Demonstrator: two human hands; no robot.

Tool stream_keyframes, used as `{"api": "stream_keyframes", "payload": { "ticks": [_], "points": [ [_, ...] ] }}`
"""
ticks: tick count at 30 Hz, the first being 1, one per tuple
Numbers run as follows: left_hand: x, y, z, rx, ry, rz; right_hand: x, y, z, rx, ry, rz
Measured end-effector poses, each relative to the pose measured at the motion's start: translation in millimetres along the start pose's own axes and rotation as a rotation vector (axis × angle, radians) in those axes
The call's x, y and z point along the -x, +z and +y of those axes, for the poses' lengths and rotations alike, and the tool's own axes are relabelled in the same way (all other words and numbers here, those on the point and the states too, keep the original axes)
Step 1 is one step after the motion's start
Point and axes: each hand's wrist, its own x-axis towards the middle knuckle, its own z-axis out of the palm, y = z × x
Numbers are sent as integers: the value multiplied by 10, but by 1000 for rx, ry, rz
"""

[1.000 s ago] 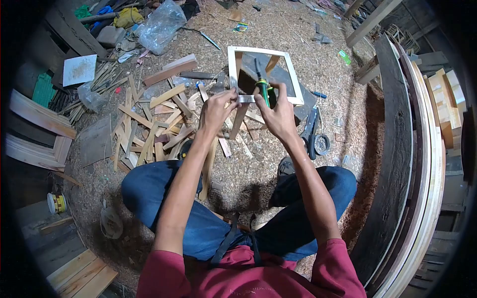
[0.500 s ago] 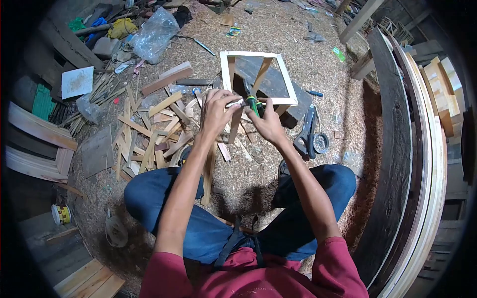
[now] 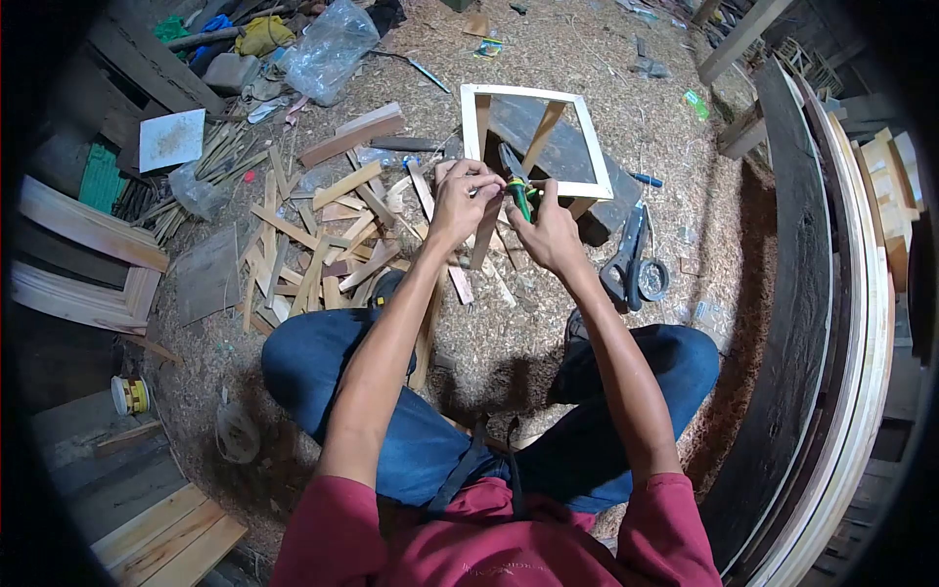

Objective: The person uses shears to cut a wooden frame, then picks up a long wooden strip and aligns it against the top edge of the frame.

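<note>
A small wooden frame with a white top rim and brown legs stands on the floor in front of me. My right hand is closed round green-handled pliers, whose dark jaws point up and left inside the frame's near side. At the frame's near left corner my left hand is closed, thumb and fingertips pinched together close to the pliers. What lies between those fingertips is too small to make out. Under the frame is a dark flat block.
Offcuts of wood lie heaped at the left. A hand saw and a roll of tape are at the right, near a blue tool. Long boards line the right side. A plastic bag lies at the upper left.
The whole view has shifted, so things appear further right. The pliers' jaws now tilt more to the left, and my left fingertips have drawn together beside them.
</note>
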Motion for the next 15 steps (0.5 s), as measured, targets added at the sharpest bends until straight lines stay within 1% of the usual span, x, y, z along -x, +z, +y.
{"api": "stream_keyframes", "payload": {
  "ticks": [1, 4, 9, 11, 12, 13, 15],
  "points": [
    [18, 6, -18, 1, -1, -2, -10, 20, 34, 0, 2, 0],
    [57, 12, 29, -117, 76, 90, -11, -4, 54, -6, 1, -21],
    [49, -79, 136, -56, 68, 46, 9, -20, 87, -12, -36, 4],
    [75, -153, 213, -175, 160, 67, 24, -50, 60, -18, -22, -26],
    [87, -177, 209, -198, 187, 34, 27, -39, 80, -24, -51, -10],
    [103, -196, 205, -198, 187, 35, 23, -38, 99, -23, -52, -10],
    [141, -222, 191, -157, 126, 2, 20, -53, 103, -44, -63, -5]
  ]
}}
